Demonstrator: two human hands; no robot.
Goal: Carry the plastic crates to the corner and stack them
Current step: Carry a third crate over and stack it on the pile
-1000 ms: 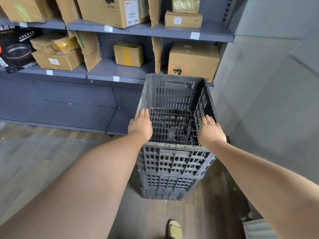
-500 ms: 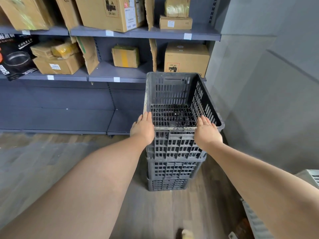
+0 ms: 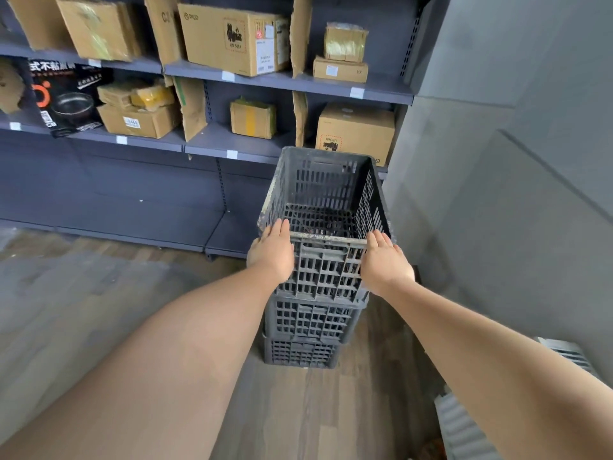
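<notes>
head view: a stack of three dark plastic crates stands on the wood floor (image 3: pixel 315 410) at centre frame, in the corner between the grey shelving (image 3: pixel 292 83) and the grey wall (image 3: pixel 497 194). the top crate (image 3: pixel 326 200) sits on the middle crate (image 3: pixel 311 318), which rests on the bottom crate (image 3: pixel 300 353). the left hand (image 3: pixel 272 250) lies flat at the near-left corner of the top crate's rim, fingers straight and pressed together. the right hand (image 3: pixel 384 260) lies at the near-right corner, fingers straight and slightly spread. cardboard boxes (image 3: pixel 232 38) fill the shelves across the upper frame.
</notes>
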